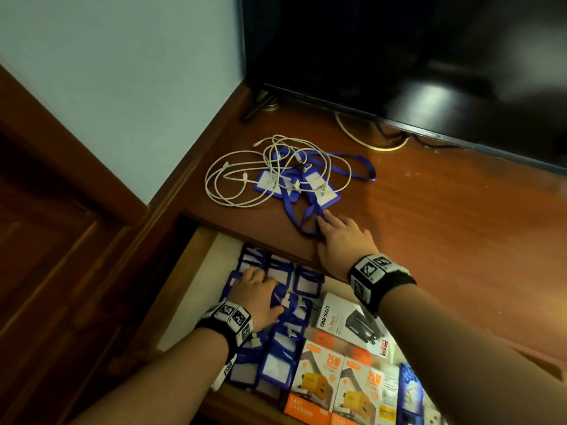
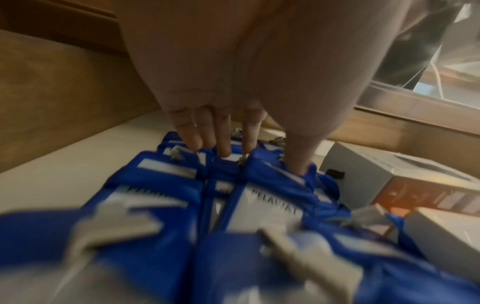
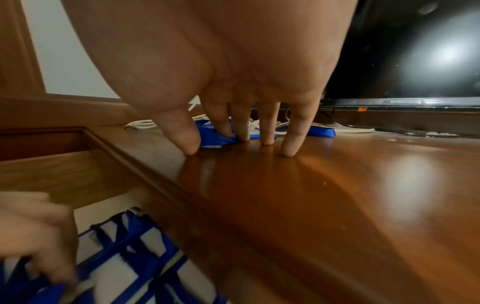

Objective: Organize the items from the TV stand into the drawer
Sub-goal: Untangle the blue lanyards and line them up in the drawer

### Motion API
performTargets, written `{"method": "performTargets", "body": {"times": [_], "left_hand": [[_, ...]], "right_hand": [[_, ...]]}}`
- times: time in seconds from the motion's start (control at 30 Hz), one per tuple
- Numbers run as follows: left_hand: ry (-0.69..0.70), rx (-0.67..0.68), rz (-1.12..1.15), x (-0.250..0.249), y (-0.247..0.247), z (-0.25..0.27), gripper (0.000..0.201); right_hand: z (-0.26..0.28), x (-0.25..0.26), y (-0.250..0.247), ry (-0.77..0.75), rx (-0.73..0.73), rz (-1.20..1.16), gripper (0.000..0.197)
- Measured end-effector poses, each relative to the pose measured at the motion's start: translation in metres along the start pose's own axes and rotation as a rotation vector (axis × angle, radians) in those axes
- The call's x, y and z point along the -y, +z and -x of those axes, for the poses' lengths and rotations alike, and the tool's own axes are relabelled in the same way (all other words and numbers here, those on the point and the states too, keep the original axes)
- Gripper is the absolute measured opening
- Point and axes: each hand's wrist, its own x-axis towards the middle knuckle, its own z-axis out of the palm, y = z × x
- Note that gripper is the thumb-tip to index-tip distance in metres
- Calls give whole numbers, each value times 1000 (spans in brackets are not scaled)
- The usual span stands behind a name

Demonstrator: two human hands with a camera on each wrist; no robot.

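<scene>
On the wooden TV stand top (image 1: 429, 225) two blue badge holders (image 1: 322, 191) lie tangled with blue lanyards (image 1: 306, 219) and white charging cables (image 1: 233, 185). My right hand (image 1: 331, 228) rests there with its fingers straight; in the right wrist view the right hand (image 3: 233, 135) has two fingertips on a blue lanyard strap (image 3: 215, 139) and the thumb on the wood. Below, in the open drawer (image 1: 187, 265), my left hand (image 1: 248, 277) presses flat on several blue badge holders (image 1: 276, 357). The left wrist view shows the left hand (image 2: 223, 139) with fingertips on these holders (image 2: 259, 201).
A black TV (image 1: 399, 56) stands at the back of the stand, with a cream cable (image 1: 368, 145) under it. The drawer's right part holds a white charger box (image 1: 346, 320), orange charger boxes (image 1: 337, 384) and a blue package (image 1: 409, 391). A wall and wooden door are left.
</scene>
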Motion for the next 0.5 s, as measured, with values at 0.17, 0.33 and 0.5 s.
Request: {"method": "performTargets", "body": {"times": [0.17,0.33,0.5], "left_hand": [[-9,-69,39,8,7,3,50],[-16,-58,40,7,4,2,47],[-52,-243,252,-6,-21,13,25]], "right_hand": [[35,-17,26,10,-80,10,62],[75,-34,55,16,-171,-24,64],[88,-45,62,-18,-306,-165,52]]}}
